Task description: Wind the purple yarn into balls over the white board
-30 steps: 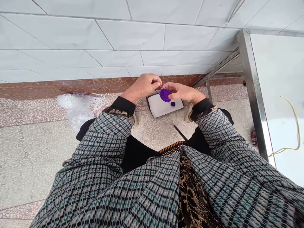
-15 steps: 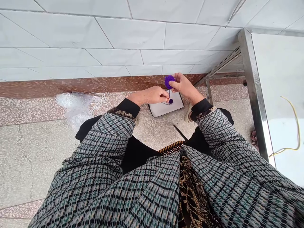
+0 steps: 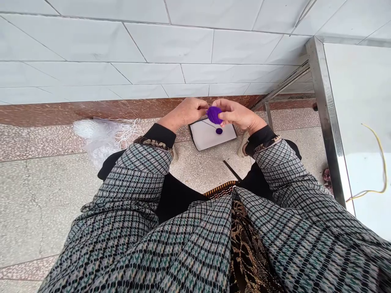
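Observation:
A ball of purple yarn (image 3: 214, 115) sits between my two hands, above a white card with a black edge (image 3: 212, 137). My right hand (image 3: 236, 116) grips it with the fingers on its right side. The fingertips of my left hand (image 3: 189, 113) press its left side. A thin purple strand runs down from the ball to a small purple yarn ball (image 3: 219, 131), which lies on the card or hangs just over it; I cannot tell which.
A white bundle of plastic and loose cord (image 3: 102, 136) lies on the speckled floor to the left. A steel table frame (image 3: 326, 114) stands at the right, a thin dark stick (image 3: 232, 171) lies near my feet, and a tiled wall rises ahead.
The purple yarn ball has dropped from high in my right hand back to between both hands. My left hand has risen from beside the small ball to touch the larger one.

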Motion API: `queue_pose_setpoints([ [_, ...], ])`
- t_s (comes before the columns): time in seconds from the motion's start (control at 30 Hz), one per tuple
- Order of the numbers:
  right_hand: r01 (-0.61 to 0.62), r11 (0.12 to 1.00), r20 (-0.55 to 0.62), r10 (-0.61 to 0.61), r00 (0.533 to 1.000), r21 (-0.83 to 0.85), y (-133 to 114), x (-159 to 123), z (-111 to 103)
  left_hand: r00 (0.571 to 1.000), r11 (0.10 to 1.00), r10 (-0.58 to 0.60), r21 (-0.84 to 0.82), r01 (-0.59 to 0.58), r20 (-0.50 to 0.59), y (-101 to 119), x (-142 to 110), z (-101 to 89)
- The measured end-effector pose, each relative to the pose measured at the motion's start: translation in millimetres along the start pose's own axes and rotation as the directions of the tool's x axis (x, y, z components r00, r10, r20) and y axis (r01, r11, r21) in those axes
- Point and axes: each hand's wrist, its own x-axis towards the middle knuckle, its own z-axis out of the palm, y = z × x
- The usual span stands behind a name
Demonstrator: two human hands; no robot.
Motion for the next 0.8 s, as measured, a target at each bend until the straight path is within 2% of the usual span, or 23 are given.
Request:
queue_pose_setpoints([
  [0.13, -0.017, 0.998, -0.161, 0.027, 0.987, 0.063, -2.1, 2.6, 3.2, 0.996, 0.999, 0.036, -0.019, -0.034, 0.080, -1.7, 3.9, 13.5],
  [0.27, 0.001, 0.997, -0.290, 0.020, 0.957, 0.071, 2.6, 8.4, 5.3, 0.977, 0.997, 0.070, 0.003, -0.072, 0.202, 5.6, 2.6, 21.7],
  [0.37, -0.037, 0.999, -0.361, 0.024, 0.932, -0.029, 10.4, 14.2, 3.4, 0.951, 0.993, 0.112, 0.011, -0.120, 0.289, 13.3, -0.5, 21.8],
  [0.47, -0.143, 0.975, -0.396, 0.066, 0.916, -0.169, 16.6, 16.9, 0.6, 0.961, 0.993, 0.103, 0.025, -0.113, 0.257, 19.7, -4.1, 15.1],
  [0.53, -0.208, 0.954, -0.354, 0.121, 0.927, -0.218, 16.6, 15.1, -0.1, 0.985, 0.995, 0.082, 0.034, -0.088, 0.155, 21.5, -5.8, 8.0],
  [0.63, -0.222, 0.951, -0.171, 0.187, 0.967, -0.214, 11.0, 8.7, 0.9, 0.999, 0.998, 0.052, 0.025, -0.052, -0.003, 18.8, -6.0, -1.3],
  [0.7, -0.182, 0.970, -0.053, 0.176, 0.983, -0.159, 6.5, 4.5, 1.6, 0.997, 1.000, 0.026, 0.016, -0.025, -0.068, 13.8, -4.4, -3.6],
  [0.8, -0.091, 0.995, 0.008, 0.091, 0.996, -0.030, 2.8, 1.8, 1.3, 0.993, 1.000, -0.011, 0.002, 0.012, -0.120, 5.2, -0.1, 0.1],
])
